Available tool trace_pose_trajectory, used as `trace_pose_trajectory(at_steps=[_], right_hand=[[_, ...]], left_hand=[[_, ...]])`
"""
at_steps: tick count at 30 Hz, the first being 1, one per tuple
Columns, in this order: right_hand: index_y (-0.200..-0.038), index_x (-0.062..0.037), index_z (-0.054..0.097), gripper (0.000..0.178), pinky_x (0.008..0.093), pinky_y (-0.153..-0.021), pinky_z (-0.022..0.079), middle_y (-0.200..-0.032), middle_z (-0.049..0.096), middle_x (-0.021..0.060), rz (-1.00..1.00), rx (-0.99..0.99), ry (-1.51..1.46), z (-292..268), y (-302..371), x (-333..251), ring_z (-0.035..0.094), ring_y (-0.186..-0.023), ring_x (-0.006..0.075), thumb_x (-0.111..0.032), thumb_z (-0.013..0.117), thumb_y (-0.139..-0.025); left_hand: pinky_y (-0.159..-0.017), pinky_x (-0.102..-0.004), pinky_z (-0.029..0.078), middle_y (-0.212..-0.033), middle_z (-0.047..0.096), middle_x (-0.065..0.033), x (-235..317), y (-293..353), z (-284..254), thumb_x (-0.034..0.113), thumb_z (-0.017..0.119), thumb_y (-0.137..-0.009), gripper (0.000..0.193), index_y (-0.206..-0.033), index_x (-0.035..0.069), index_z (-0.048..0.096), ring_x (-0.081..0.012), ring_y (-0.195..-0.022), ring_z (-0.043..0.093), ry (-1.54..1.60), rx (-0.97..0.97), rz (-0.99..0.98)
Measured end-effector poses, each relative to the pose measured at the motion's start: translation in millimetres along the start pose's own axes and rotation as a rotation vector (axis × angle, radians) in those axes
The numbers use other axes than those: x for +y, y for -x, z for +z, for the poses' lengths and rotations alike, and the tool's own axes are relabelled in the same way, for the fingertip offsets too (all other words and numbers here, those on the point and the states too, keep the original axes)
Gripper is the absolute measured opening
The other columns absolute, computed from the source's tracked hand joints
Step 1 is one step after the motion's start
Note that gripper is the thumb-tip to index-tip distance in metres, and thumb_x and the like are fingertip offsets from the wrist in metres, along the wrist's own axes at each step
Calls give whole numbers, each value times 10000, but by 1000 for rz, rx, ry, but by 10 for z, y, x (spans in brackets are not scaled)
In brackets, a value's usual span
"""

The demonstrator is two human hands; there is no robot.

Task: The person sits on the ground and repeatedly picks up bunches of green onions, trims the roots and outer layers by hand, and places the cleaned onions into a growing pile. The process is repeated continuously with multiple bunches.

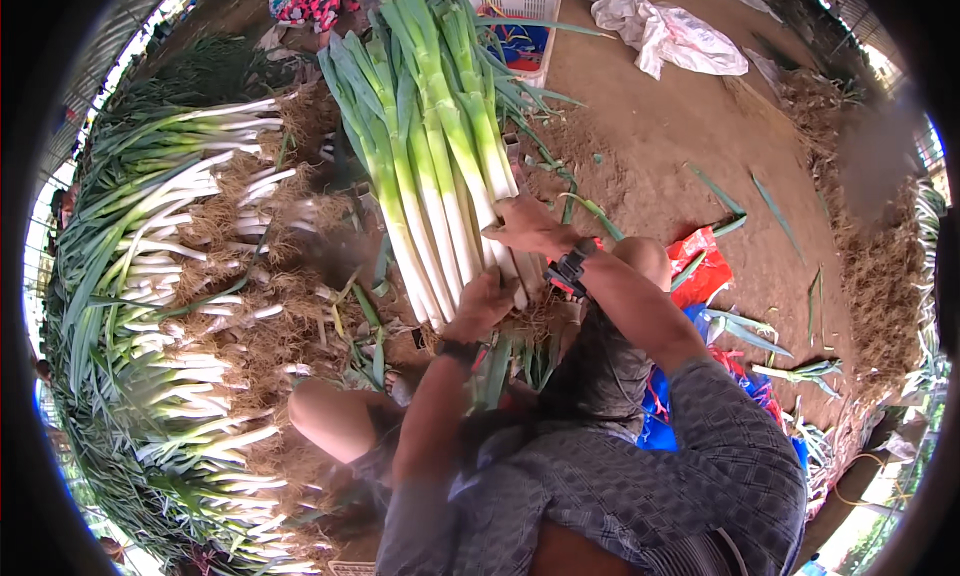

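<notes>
We see smooth, waxy-looking leek stalks (440, 176) with rough, fibrous roots, a perforated white plastic basket (520, 21), crumpled white sacking (670, 31) that may be woven plastic, a glossy red plastic wrapper (705, 266), matt checked cloth on the sleeve (720, 446), and dry, matt packed earth (660, 156).

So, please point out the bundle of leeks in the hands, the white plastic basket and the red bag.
bundle of leeks (435, 191), head view, on the pale stalks above the hands.
white plastic basket (520, 1), head view, on its near rim.
red bag (705, 266), head view, on its crumpled middle.
</notes>
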State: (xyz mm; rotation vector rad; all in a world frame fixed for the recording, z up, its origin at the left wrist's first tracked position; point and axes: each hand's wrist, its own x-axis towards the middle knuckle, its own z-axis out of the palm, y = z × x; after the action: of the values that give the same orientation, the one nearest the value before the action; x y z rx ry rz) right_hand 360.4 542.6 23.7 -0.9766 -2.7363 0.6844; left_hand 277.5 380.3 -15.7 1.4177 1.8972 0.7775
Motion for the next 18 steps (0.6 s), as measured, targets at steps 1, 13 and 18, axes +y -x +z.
trace_pose_trajectory(at_steps=[1,13,18], right_hand=[[-910,31,687,480,507,-783,558,-880,696,263,30,-45,46,-47,10,23,695,-865,436,-436,755,-826],[-1401,-22,479,698,590,-1177,243,-1536,331,194,-399,517,156,-298,-959,-387,279,-1450,435,-214,767,-795],[-1465,25,394,759,624,-1195,189,-1590,265,254,-284,747,150,-434,-1778,-181,236,-1475,475,-228,728,-832]], left_hand=[[-741,-525,506,-824,662,-288,36,-26,23,316,634,-949,346,-888,-22,595,-467,-855,666,-54,-16,-10],[-665,-500,522,-792,604,-153,-275,5,243,300,691,-823,262,-773,53,619,-386,-778,636,-434,150,319],[-725,-505,536,-899,648,-165,-154,-26,188,319,687,-854,301,-909,35,604,-396,-855,659,-405,6,215]])
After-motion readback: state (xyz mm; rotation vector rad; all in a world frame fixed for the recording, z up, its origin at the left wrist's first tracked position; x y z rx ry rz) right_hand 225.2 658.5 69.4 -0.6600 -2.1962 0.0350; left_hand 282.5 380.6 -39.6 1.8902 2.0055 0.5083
